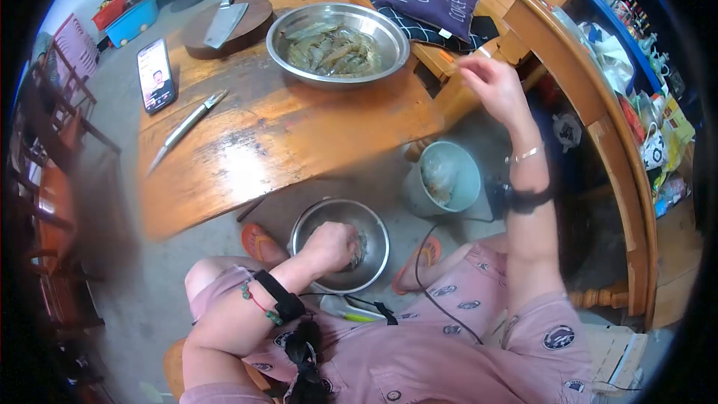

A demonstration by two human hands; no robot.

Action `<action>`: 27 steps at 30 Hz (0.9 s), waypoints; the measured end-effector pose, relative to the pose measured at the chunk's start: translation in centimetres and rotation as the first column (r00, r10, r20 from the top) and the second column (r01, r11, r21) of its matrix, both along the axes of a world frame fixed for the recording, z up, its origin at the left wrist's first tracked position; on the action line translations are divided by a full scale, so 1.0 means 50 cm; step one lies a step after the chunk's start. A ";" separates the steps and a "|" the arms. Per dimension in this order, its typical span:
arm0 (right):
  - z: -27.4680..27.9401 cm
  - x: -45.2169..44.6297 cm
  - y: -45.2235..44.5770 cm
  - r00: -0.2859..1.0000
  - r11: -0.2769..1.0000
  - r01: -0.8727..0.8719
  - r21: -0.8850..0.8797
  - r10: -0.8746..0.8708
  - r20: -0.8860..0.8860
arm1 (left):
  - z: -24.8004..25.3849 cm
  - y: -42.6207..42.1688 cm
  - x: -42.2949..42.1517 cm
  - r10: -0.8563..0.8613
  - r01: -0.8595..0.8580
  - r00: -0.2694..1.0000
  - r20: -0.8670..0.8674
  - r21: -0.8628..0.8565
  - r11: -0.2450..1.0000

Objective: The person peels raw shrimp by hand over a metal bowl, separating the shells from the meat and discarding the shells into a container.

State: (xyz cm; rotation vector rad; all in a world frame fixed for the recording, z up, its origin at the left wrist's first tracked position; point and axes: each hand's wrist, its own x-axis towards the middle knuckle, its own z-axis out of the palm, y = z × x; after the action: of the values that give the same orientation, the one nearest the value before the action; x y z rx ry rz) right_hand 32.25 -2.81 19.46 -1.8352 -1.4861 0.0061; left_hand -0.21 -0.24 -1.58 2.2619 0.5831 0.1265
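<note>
My left hand [330, 248] is closed and reaches down into a small steel bowl [381, 263] on the floor between my feet. A greyish shrimp [360, 249] shows in part at its fingertips; the fingers cover the rest. My right hand [491, 88] is raised beyond the table's right edge, with its fingers bent together in a pinch. Whatever it may hold is too small to make out. On the table, a large steel basin [275, 57] contains many raw shrimp [333, 49] in water.
A wooden table [299, 135] carries a knife [187, 129], a phone [155, 76] and a cleaver [226, 24] on a round chopping board [258, 15]. Below my right forearm stands a bucket [413, 193] with a plastic bag inside. A dark cable [424, 284] crosses my lap.
</note>
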 end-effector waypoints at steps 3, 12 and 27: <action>0.065 -0.064 0.107 0.931 0.960 -0.242 -0.138 0.270 0.246 | 0.010 0.002 -0.003 -0.034 0.034 0.999 -0.041 -0.008 0.999; 0.070 -0.123 0.413 0.523 0.792 -0.279 -0.542 0.599 0.606 | 0.025 -0.001 -0.005 -0.039 0.037 0.998 -0.052 -0.043 0.998; -0.018 -0.172 0.555 0.449 0.664 0.012 -0.748 0.665 0.597 | 0.035 0.006 -0.013 -0.037 0.039 0.999 0.028 -0.078 0.996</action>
State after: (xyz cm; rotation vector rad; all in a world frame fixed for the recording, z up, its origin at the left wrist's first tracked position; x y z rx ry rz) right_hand 23.64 24.94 18.58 -2.1250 -2.9267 -0.2201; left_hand -0.87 0.04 0.15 2.1909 0.5213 0.1128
